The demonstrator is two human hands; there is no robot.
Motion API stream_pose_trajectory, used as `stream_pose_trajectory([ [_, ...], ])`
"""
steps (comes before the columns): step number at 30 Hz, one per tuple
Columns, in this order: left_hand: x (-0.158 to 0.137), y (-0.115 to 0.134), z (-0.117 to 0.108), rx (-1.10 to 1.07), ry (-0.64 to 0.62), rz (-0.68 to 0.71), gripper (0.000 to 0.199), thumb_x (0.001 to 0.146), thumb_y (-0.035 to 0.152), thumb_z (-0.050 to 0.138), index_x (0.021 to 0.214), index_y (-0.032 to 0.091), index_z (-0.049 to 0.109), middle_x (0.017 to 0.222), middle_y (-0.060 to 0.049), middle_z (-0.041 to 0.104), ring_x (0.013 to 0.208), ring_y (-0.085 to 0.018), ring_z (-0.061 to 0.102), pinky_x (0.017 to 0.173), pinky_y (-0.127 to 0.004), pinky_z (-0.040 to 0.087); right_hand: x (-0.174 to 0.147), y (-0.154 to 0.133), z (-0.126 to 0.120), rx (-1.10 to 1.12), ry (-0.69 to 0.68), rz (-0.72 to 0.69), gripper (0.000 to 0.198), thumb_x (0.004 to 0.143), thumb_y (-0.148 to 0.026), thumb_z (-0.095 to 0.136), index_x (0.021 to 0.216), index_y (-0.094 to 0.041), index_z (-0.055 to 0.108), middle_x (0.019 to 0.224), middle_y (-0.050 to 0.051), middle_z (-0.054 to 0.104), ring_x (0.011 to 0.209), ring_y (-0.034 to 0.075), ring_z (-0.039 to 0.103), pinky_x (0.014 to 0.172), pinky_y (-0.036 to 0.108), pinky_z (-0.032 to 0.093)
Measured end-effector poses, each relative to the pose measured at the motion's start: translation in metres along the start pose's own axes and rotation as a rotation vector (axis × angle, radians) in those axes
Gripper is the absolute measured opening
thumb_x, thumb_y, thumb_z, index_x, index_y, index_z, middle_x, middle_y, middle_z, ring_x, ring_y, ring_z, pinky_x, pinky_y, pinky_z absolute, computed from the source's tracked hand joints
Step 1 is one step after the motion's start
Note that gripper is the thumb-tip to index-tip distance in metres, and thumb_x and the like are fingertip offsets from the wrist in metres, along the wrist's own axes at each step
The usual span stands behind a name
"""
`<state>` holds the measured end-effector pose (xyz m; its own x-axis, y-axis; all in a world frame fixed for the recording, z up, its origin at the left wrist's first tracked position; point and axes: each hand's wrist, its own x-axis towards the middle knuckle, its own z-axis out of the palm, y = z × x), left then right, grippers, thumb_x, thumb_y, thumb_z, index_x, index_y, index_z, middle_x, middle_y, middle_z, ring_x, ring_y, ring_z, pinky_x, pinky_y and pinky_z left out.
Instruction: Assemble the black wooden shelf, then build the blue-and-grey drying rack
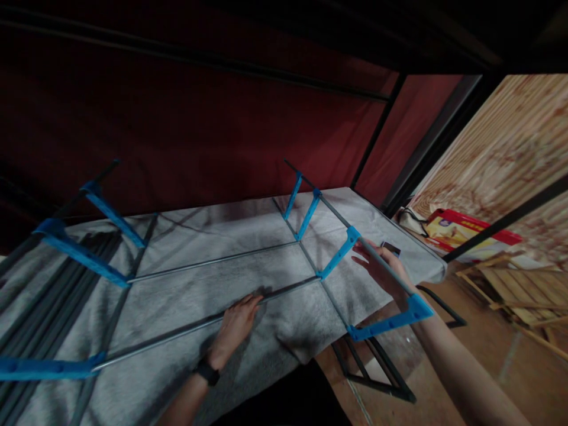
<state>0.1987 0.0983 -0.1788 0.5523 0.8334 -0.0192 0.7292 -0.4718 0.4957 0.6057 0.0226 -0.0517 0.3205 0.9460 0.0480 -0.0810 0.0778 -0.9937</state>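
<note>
A frame of grey tubes and blue plastic connectors lies across a table. My left hand, with a dark band on its wrist, is closed over the front crosswise tube. My right hand is behind the right raised tube, fingers apart, close to a blue connector. Nearer me, another blue connector joins that raised tube to the lower one. A second crosswise tube runs farther back. On the left side stand more blue connectors, slanting up to another raised tube.
Several loose grey tubes lie at the left on the grey table cloth. A dark red panel rises behind the table. Dark metal bars, a red and yellow box and wooden slatted pieces are at the right.
</note>
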Motion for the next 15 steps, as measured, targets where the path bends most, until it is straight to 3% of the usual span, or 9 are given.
stream_pose_trajectory([
  [3,0.001,-0.002,0.001,0.018,-0.009,-0.012,0.042,0.099,0.024,0.037,0.131,0.025,0.064,0.129,-0.007,0.070,0.115,-0.022,0.068,0.101,-0.036,0.052,0.004,0.032,0.012,0.103,-0.008,-0.040,0.023,0.081,-0.033,0.058,0.102,-0.029,0.068,0.126,0.003,0.068,0.120,0.024,0.062,0.101,0.046,0.049],
  [5,0.001,-0.003,0.002,0.039,-0.026,-0.021,0.043,0.099,0.025,0.037,0.132,0.024,0.064,0.130,-0.008,0.069,0.114,-0.023,0.068,0.100,-0.037,0.053,0.008,0.052,0.023,0.055,-0.056,-0.001,0.025,0.079,-0.029,0.059,0.102,-0.026,0.068,0.125,0.005,0.068,0.119,0.024,0.062,0.104,0.044,0.047],
  [8,0.001,-0.004,0.002,0.054,-0.036,-0.039,0.043,0.100,0.027,0.037,0.133,0.023,0.064,0.131,-0.009,0.069,0.116,-0.024,0.067,0.101,-0.039,0.053,0.016,0.081,0.041,0.000,-0.033,0.057,0.023,0.080,-0.035,0.063,0.099,-0.023,0.067,0.115,0.006,0.070,0.112,0.023,0.063,0.104,0.040,0.046],
  [11,0.001,-0.003,0.001,0.039,-0.031,-0.054,0.041,0.099,0.028,0.039,0.131,0.025,0.065,0.130,-0.008,0.070,0.115,-0.024,0.068,0.101,-0.038,0.053,0.022,0.107,0.058,0.054,0.011,0.088,0.023,0.079,-0.042,0.067,0.092,-0.024,0.063,0.094,0.001,0.070,0.094,0.021,0.065,0.093,0.036,0.050],
  [15,0.000,-0.004,0.001,0.018,-0.017,-0.057,0.040,0.099,0.029,0.039,0.129,0.025,0.067,0.127,-0.008,0.071,0.112,-0.024,0.070,0.098,-0.038,0.055,0.027,0.133,0.072,0.036,0.069,0.062,0.022,0.078,-0.043,0.068,0.078,-0.025,0.056,0.069,-0.004,0.058,0.071,0.016,0.055,0.076,0.030,0.047],
])
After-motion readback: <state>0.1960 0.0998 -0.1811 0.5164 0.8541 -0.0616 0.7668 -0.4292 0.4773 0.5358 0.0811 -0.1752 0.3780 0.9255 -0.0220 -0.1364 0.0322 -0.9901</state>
